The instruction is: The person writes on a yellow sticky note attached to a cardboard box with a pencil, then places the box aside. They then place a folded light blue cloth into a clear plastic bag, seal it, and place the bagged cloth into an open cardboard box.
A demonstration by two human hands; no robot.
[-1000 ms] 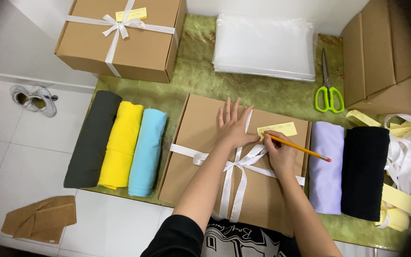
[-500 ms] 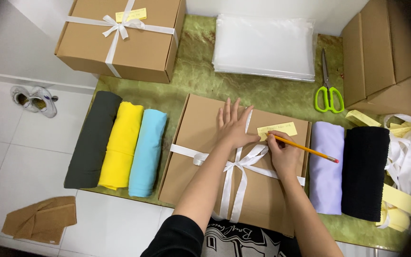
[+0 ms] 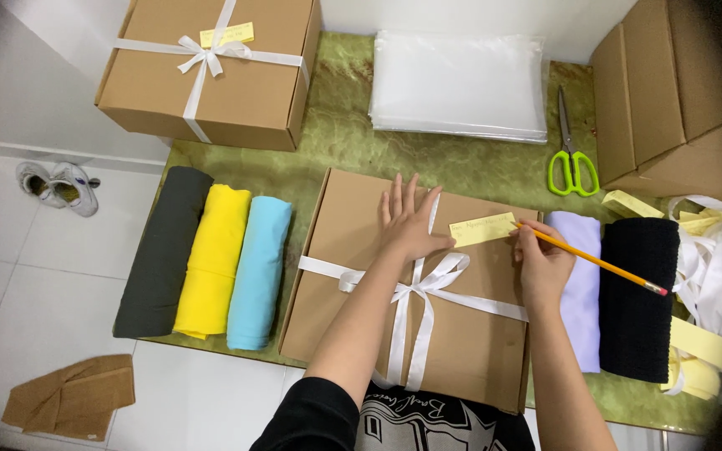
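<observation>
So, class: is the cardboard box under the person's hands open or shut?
Shut. The cardboard box has its lid flat, tied by a white ribbon bowed on top; the left hand presses on it.

Two ribbon-tied brown cardboard boxes, near and far left; five rolled cloths, three left, two right; perhaps two plain cartons far right.

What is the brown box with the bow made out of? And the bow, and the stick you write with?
The flat brown box under the left hand looks like matte cardboard: dull tan with folded edges. The white ribbon bow looks like satin, smooth with a soft sheen. The yellow pencil in the right hand is probably painted wood.
</observation>
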